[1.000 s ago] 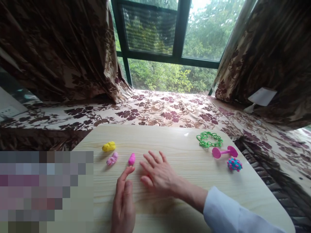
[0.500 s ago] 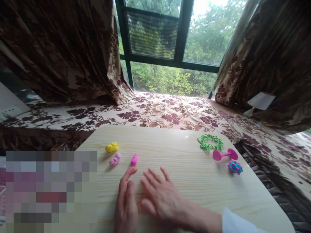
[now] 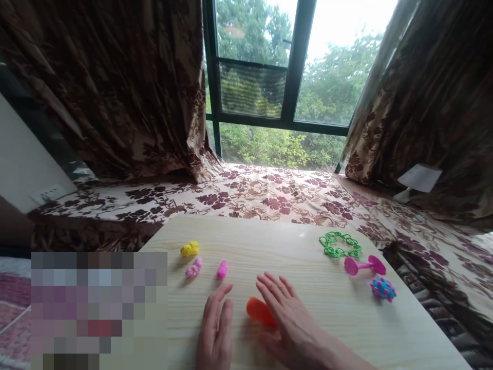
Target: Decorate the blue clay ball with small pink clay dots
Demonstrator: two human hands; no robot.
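Observation:
My right hand [image 3: 287, 321] lies near the front of the light wooden table [image 3: 308, 329], fingers stretched out, with an orange lump [image 3: 260, 311] showing under its thumb side. My left hand [image 3: 214, 334] rests flat just left of it, fingers extended toward a small pink piece [image 3: 221, 270]. A paler pink twisted piece [image 3: 193, 267] and a yellow piece [image 3: 189, 248] sit further left. Whether the right hand grips the orange lump is not clear.
At the table's right are a green chain loop [image 3: 341, 245], a pink dumbbell-shaped toy [image 3: 364, 265] and a blue ball with pink bumps [image 3: 382, 289]. Behind lies a floral-covered window seat [image 3: 269, 192] with brown curtains and a window. A blurred patch covers the lower left.
The view has tilted up and shifted. My right hand slid back and to the right, uncovering an orange lump beside it. My left hand stayed flat.

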